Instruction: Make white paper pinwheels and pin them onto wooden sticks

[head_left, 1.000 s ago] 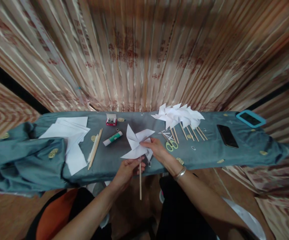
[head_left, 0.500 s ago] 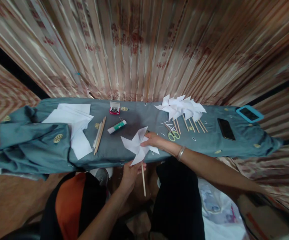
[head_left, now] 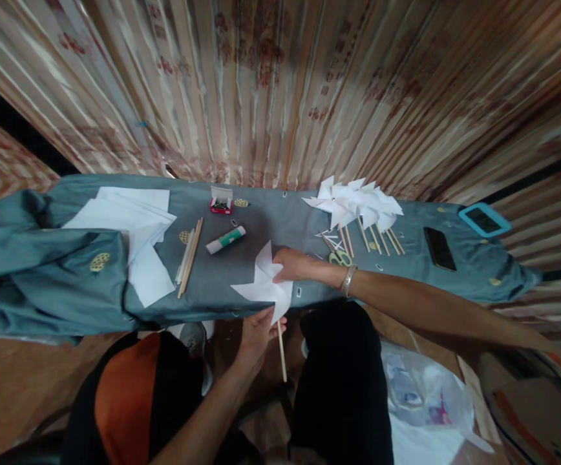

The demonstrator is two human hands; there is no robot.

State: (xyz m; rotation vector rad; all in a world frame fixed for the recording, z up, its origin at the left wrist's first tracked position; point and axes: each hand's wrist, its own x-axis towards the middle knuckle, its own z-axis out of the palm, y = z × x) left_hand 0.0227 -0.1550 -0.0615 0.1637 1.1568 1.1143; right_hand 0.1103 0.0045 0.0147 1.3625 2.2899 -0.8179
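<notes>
Paper pinwheel [head_left: 267,294] over the table's [head_left: 212,278] near edge — light, thin, easily creased, by the look of it. From the left: one blade juts leftward; next, the left hand [head_left: 256,332], fingers curled closed on the wooden stick [head_left: 282,358] just under the blades, likely the sturdiest hold. That stick's long axis runs down towards the person, foot tipped slightly right. Rightmost, the right hand [head_left: 294,265] — thumb and fingers pinching paper near the centre.
</notes>
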